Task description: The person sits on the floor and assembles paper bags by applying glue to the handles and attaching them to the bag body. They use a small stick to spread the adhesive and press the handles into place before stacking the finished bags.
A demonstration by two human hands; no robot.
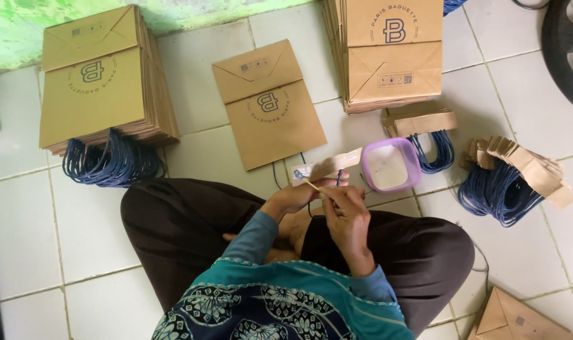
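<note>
Flat brown paper bags lie on the tiled floor [198, 94]: a stack [100, 79] at the upper left over blue cord handles, a single bag [270, 104] in the middle, another stack [390, 53] at the top. The left hand [296, 196] pinches a brown paper strip [327, 167] whose long axis runs left to right, tilted up toward the purple tub [390, 165]. The right hand [346, 211] pinches a thin stick [313, 185] in closed fingers; the strip's near end is hidden.

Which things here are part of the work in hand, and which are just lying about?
In use:
left hand holding the paper strip with blue cord
right hand holding a thin stick
purple tub of white paste
single flat bag

Lying about:
left bag stack
top bag stack
loose handle bundles
</note>
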